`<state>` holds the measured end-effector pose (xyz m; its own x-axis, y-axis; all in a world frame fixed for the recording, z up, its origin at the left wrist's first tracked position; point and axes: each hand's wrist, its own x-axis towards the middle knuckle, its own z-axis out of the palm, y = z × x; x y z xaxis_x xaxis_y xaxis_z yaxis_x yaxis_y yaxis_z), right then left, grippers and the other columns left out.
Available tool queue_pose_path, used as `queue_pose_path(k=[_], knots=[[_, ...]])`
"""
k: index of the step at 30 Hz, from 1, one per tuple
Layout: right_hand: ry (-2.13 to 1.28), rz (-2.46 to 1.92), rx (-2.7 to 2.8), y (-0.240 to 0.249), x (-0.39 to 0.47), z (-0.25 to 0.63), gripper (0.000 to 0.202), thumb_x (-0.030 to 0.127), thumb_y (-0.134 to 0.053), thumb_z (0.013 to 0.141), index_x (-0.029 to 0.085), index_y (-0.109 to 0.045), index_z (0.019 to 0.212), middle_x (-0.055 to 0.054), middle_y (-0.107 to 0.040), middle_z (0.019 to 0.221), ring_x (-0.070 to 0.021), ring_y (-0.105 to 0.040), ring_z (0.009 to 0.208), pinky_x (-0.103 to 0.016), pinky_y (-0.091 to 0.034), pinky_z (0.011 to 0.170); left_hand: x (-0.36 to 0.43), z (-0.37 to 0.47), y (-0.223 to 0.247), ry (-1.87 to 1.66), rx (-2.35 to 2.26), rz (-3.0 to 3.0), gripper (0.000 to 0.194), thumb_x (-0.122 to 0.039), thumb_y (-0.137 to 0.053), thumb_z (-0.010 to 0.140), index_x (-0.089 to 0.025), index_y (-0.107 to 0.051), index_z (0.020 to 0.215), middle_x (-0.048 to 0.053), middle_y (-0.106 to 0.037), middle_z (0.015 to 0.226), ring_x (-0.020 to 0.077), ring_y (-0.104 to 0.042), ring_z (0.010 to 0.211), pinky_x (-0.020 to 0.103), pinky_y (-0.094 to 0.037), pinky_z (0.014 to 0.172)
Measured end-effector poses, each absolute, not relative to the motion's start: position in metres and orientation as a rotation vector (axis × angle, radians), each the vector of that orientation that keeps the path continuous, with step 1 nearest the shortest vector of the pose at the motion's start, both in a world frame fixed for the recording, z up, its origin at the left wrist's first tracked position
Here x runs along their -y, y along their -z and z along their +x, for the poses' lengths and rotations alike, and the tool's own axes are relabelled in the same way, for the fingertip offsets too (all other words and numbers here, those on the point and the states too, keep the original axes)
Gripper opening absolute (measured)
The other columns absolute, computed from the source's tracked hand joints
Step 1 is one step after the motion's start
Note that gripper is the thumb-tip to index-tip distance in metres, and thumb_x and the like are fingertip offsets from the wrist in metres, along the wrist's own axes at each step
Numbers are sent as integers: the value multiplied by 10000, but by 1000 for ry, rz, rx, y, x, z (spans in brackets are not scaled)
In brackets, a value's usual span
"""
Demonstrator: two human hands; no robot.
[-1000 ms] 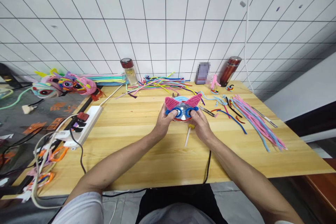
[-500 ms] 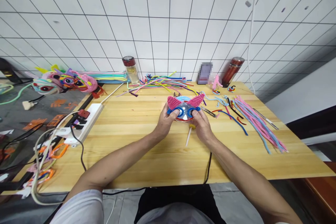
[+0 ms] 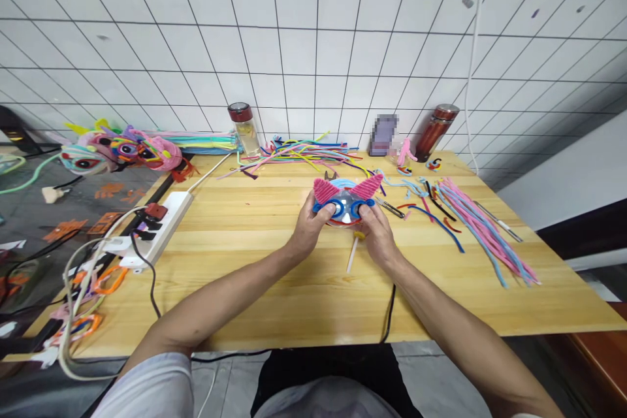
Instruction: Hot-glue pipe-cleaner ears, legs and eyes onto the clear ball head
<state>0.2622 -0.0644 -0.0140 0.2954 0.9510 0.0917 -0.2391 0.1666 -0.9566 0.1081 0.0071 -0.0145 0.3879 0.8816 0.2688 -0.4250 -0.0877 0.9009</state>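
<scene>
Both hands hold a clear rounded craft piece [image 3: 347, 204] with pink fuzzy ears, blue rings like eyes and a red edge below. My left hand [image 3: 312, 225] grips its left side, the thumb on the left blue ring. On the other side my right hand [image 3: 377, 230] grips it, the thumb against the right blue ring. The fingers behind the piece are hidden. Just below it a white stick [image 3: 351, 256] with a yellow end shows beside my right hand.
Pink and blue pipe cleaners [image 3: 490, 232] lie at the right, near snips [image 3: 390, 208]. Mixed stems [image 3: 304, 155], a glass bottle [image 3: 245, 130], a phone [image 3: 383, 136] and a red flask [image 3: 437, 132] line the back. A power strip [image 3: 164, 228] and finished fuzzy figures [image 3: 122, 151] are at the left.
</scene>
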Motion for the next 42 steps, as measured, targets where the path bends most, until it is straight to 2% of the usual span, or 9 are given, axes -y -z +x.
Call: queue_pose_path(k=[15,22,29,34,39,42], knots=[[-1043,-1039,867,22,62,266,456,656,-779,889,322,-723,1195,-4,-804,1226,-267,-782,1081,-437,-682,902,-7,110,21,-1134,-470,1162,638,-573,-818,873,-235,-634,1382,77,-729,1338,284,-666,1276,420,-509,1152],[-1082,-1038,833,14,64,265,559,721,-815,816,306,-729,1182,-27,-813,1195,-303,-793,1047,-469,-699,864,-11,108,32,-1126,-363,1199,627,-633,-708,935,-244,-610,1416,97,-672,1463,316,-591,1424,483,-393,1283],[-1100,-1079,794,10,66,269,578,743,-848,759,294,-716,1099,-50,-828,1169,-350,-780,1124,-528,-680,922,-4,108,24,-1069,-359,1241,686,-500,-796,899,-248,-550,1488,99,-665,1470,317,-605,1399,473,-432,1249],[-1101,-1074,832,14,68,272,508,719,-819,811,307,-718,1091,-36,-833,1165,-345,-777,1148,-551,-670,951,-1,109,18,-1077,-390,1248,709,-483,-814,886,-256,-539,1499,96,-669,1476,319,-609,1402,493,-428,1255],[-1048,-1082,872,15,71,273,434,690,-768,874,336,-743,1125,-21,-824,1219,-336,-773,1167,-568,-653,981,-1,108,20,-1100,-343,1268,736,-495,-814,893,-255,-532,1529,112,-596,1586,348,-554,1476,513,-401,1277],[-1043,-1081,880,14,72,272,453,690,-760,880,320,-756,1140,-43,-812,1267,-342,-755,1212,-575,-641,1004,-1,109,20,-1128,-332,1264,622,-537,-741,948,-263,-585,1484,95,-585,1603,346,-490,1538,503,-364,1300]])
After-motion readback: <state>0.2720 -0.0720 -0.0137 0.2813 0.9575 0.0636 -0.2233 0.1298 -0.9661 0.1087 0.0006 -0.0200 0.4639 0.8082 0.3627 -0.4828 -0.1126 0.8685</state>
